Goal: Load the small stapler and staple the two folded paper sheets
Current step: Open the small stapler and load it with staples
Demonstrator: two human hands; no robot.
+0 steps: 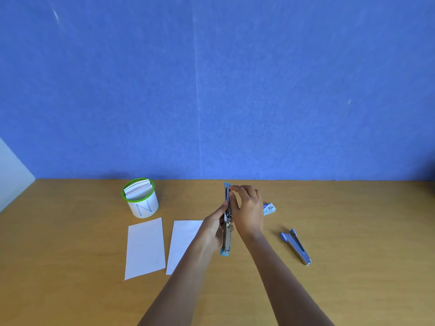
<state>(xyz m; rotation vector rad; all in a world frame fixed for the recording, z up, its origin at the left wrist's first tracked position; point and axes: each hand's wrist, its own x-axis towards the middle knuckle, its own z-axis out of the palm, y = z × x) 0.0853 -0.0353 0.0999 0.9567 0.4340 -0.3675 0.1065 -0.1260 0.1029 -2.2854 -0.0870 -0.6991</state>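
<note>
The stapler is swung fully open into one long strip, blue at both ends with a metal channel down the middle. Much of it is hidden between the two hands, and I cannot tell whether any staples lie in the channel. It is held above the table, running away from the person, just right of the paper.

The left hand grips its middle from the left, thumb and fingers curled round the edge. The right hand comes in from the right, its fingertips bunched together and pinching the far half near the top. What exactly lies between them is too small to make out.

A box of staples lies on the table, partly hidden behind the right hand. The left sheet lies flat in full view. The right sheet, just beside it, is partly covered by the left forearm. A second, grey-blue stapler lies closed well to the right. A white cup with a green rim holds cards near the blue wall.
</note>
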